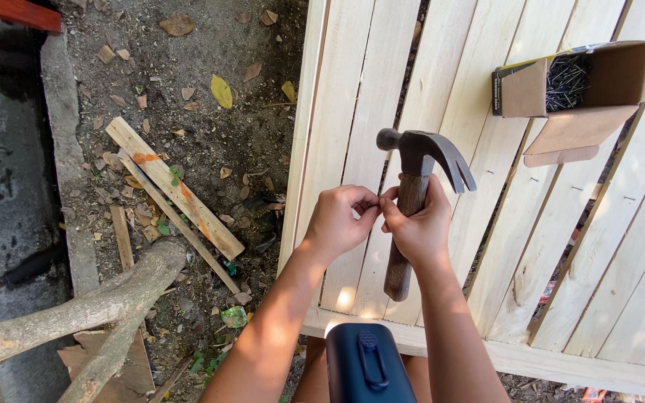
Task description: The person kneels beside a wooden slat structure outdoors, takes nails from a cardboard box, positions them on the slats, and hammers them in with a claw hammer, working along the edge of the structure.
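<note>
Right hand [418,227] grips hammer [416,201] upright, head up, claw pointing right. Left hand [339,220] pinched shut at right fingertips, contents unclear. Box of nails [587,82] on slats [502,186], upper right.

Outdoor setting, daylight. Right two-thirds of frame: pale wooden slat panel [382,89], boards running diagonally with narrow gaps, sun patches near its lower edge. Upper right: open cardboard box [599,82] of dark nails resting on the slats. Centre-left: bare soil [210,142] strewn with dry leaves and small debris. Scrap planks [173,186] lie on the soil. Lower left: rough tree branch [76,313], forked. Far left: grey concrete strip [1,186]. Red board at upper-left corner.
</note>
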A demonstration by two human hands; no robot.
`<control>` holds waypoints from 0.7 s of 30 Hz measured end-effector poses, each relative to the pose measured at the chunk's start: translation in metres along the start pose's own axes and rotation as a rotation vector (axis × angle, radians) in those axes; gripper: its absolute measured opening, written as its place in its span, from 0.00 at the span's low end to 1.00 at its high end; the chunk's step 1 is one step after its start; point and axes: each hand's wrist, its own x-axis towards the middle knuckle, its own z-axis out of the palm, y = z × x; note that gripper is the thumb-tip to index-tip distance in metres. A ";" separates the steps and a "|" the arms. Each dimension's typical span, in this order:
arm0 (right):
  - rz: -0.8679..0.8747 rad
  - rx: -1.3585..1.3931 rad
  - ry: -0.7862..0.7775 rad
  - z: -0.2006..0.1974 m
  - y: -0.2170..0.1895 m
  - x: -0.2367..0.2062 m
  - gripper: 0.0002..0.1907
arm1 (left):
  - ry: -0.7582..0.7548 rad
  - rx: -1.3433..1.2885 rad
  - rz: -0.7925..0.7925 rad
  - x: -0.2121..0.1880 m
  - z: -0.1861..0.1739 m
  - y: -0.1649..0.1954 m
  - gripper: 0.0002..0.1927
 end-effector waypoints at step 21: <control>-0.180 0.052 0.304 -0.050 -0.031 -0.017 0.18 | 0.329 0.016 -0.041 0.115 0.080 0.078 0.08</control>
